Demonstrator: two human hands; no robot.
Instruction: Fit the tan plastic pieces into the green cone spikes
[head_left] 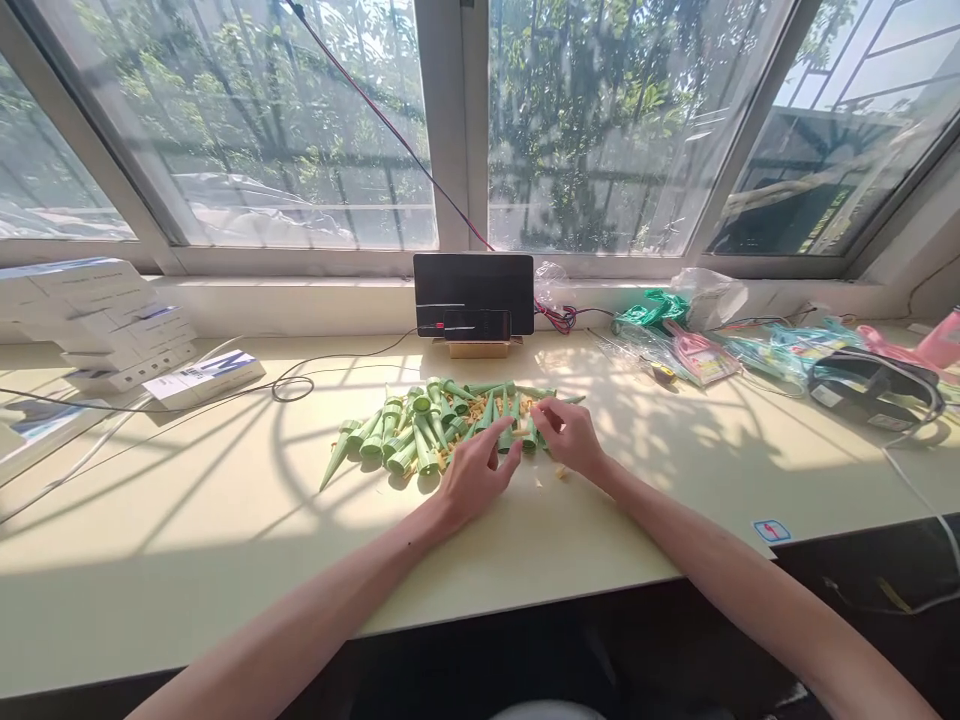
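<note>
A pile of green plastic cones (421,425) with ringed wide ends lies on the table, with many small yellow-tan pieces (470,408) among them. My left hand (480,472) is at the pile's near right side, thumb and index finger apart. A small pale piece (520,433) shows near those fingertips; I cannot tell whether they touch it. My right hand (571,436) hovers at the pile's right end, its thumb and index finger pinched together. Whatever is in that pinch is hidden. One loose tan piece (561,473) lies just below the right hand.
Behind the pile, a black tablet (474,275) and a phone (478,325) lean on a small stand (478,350). White boxes (112,315) are stacked at left, beside a black cable (292,385). Plastic-wrapped items (701,352) and a black fan (870,390) lie at right.
</note>
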